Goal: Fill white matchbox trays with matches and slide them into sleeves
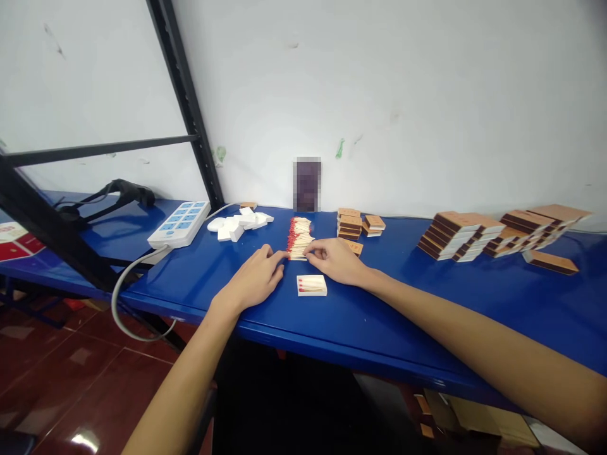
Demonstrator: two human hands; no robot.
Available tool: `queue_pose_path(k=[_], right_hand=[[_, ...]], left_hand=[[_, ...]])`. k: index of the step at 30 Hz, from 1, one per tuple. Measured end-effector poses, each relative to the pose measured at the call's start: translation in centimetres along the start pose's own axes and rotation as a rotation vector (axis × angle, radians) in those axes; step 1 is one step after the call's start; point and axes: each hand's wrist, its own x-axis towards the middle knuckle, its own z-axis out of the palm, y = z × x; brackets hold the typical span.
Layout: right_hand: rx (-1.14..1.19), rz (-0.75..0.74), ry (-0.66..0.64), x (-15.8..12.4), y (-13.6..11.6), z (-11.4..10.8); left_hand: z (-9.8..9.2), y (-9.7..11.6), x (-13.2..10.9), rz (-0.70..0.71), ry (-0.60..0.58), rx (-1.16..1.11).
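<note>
A loose pile of red-tipped matches [300, 235] lies on the blue table, heads to the left. My left hand [256, 278] rests beside it, the index finger stretched out to the red heads at the near end and nothing visible held. From the other side, my right hand [337, 260] pinches the bare ends of the nearest matches between thumb and forefinger; how many is hidden by the fingers. Just in front of the pile, between both hands, sits a small white matchbox tray [312, 292] with several matches lying in it.
White matchbox trays [237, 222] are heaped at the left, near a power strip [180, 224]. Behind my right hand stand stacked matchboxes [349, 221]; larger matchbox stacks [455, 234] fill the right. A black metal frame [187, 95] rises at the left.
</note>
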Motion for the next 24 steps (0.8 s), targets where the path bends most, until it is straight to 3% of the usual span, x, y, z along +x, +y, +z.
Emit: queue_pose_path(k=[24], right_hand=[[-0.037, -0.002, -0.042, -0.28, -0.27, -0.17]], left_hand=[[0.09, -0.27, -0.3, -0.026, 0.026, -0.077]])
